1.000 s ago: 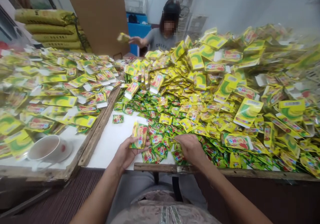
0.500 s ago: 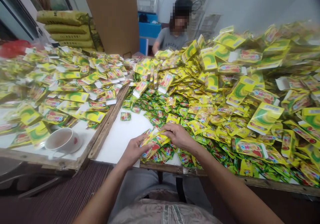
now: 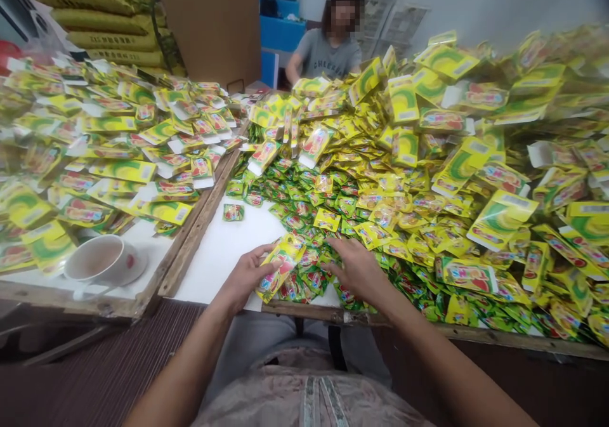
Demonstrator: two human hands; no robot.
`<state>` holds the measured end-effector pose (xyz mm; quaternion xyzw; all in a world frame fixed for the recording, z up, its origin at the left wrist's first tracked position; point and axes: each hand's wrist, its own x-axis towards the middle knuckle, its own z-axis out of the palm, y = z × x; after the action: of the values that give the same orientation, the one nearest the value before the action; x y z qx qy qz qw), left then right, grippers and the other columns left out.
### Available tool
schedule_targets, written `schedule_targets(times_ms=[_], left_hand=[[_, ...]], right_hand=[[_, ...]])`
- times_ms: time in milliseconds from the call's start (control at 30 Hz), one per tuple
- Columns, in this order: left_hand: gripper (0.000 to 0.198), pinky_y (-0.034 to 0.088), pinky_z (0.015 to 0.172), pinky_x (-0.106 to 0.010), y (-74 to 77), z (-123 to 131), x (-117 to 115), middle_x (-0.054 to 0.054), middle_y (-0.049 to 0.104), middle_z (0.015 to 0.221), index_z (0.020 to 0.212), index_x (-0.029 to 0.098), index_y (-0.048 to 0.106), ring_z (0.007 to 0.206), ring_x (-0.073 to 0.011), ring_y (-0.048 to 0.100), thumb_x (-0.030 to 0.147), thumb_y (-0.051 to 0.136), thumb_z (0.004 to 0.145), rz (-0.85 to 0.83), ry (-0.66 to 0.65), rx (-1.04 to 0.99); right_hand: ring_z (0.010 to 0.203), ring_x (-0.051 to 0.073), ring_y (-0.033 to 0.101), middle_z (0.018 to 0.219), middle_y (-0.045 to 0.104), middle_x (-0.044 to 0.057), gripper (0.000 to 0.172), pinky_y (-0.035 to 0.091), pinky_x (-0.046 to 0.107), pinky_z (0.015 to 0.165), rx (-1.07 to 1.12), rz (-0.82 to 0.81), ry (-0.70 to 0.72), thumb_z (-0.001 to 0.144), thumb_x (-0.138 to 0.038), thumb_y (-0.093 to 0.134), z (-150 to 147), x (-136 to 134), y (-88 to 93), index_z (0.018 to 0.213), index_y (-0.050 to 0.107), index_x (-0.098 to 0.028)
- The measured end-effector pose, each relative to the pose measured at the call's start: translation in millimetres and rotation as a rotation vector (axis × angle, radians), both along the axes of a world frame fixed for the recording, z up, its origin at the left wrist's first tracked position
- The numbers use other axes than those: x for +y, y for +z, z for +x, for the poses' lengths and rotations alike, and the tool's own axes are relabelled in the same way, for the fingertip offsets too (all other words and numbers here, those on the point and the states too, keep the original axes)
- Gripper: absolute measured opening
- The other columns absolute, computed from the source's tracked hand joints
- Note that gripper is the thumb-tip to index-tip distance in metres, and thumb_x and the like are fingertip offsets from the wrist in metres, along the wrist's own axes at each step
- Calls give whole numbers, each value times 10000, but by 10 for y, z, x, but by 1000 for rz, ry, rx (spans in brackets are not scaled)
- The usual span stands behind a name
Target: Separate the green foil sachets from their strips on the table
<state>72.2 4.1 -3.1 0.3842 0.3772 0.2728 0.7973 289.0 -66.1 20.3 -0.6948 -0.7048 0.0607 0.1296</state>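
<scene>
My left hand [image 3: 244, 276] is closed around a small stack of yellow sachets [image 3: 278, 266], held just above the white tabletop [image 3: 223, 256] near its front edge. My right hand [image 3: 358, 268] rests palm down on the loose green and yellow sachets [image 3: 333, 214] right beside the stack, its fingers curled among them; what they grip is hidden. A large heap of yellow flat cartons [image 3: 457, 129] rises behind and to the right of both hands.
A second table at the left carries more yellow cartons [image 3: 118, 141] and a white cup on a saucer [image 3: 98, 260]. A wooden rail [image 3: 200, 221] divides the two tables. A person in a grey shirt [image 3: 328, 49] sits at the far end. Sacks [image 3: 90, 14] are stacked at back left.
My right hand has left the stack and dropped onto the loose sachets at its right. My left hand keeps the stack, now tilted. The view has dipped downward a little.
</scene>
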Motion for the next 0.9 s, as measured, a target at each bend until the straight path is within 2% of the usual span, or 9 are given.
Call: schedule_targets(times_ms=[100, 233, 333, 433, 500, 600, 700, 900], left_hand=[[523, 517, 629, -265, -10, 7, 24, -53, 729, 843, 1064, 140, 599, 666, -183, 673, 249, 784, 588, 0, 12, 9], [497, 517, 621, -262, -21, 13, 18, -49, 729, 843, 1051, 141, 598, 653, -177, 672, 257, 775, 601, 22, 30, 14], [511, 520, 623, -271, -23, -2, 5, -49, 729, 827, 1050, 135, 599, 647, -182, 672, 272, 781, 593, 19, 35, 38], [516, 519, 613, -274, -10, -1, -4, -53, 730, 819, 1039, 135, 604, 642, -187, 670, 291, 789, 584, 22, 23, 72], [529, 520, 626, -283, 13, 9, -9, -60, 729, 827, 1048, 134, 606, 661, -196, 672, 298, 792, 581, 39, 9, 69], [550, 525, 671, -304, 64, 4, -17, -65, 727, 864, 1096, 137, 596, 712, -207, 677, 307, 779, 606, 57, -21, 13], [523, 524, 679, -301, 111, -38, -26, -57, 729, 846, 1084, 137, 609, 714, -201, 677, 311, 772, 619, 75, -28, -3], [514, 527, 659, -305, 120, -82, -17, -51, 732, 815, 1037, 140, 637, 684, -199, 675, 304, 797, 576, 57, 30, -4]], right_hand=[[974, 289, 539, 1072, 643, 156, 401, 402, 387, 806, -247, -90, 74, 755, -211, 572, -34, -111, -126, 1146, 554, -124], [908, 264, 571, 1009, 662, 154, 400, 407, 377, 809, -227, -21, 42, 783, -135, 453, -43, -160, -285, 1172, 538, -93], [857, 234, 599, 958, 675, 141, 345, 438, 348, 778, 8, 89, 1, 831, -138, 378, 3, -127, -283, 1112, 577, -108], [737, 188, 604, 873, 674, 88, 263, 466, 302, 684, 436, 175, -152, 863, -284, 434, -39, 2, -156, 1022, 601, -158], [698, 167, 588, 791, 641, 47, 268, 469, 278, 642, 733, 180, -221, 807, -370, 534, -122, 132, -62, 971, 594, -167], [653, 141, 547, 697, 561, -3, 281, 455, 255, 609, 960, 100, -135, 730, -382, 615, -245, 308, 2, 908, 585, -167], [611, 127, 508, 658, 529, -23, 228, 426, 244, 582, 918, 32, -41, 747, -354, 600, -319, 379, 2, 895, 599, -180], [561, 120, 469, 609, 539, -24, 208, 368, 223, 524, 723, 6, 44, 765, -347, 599, -381, 407, 79, 896, 649, -194]])
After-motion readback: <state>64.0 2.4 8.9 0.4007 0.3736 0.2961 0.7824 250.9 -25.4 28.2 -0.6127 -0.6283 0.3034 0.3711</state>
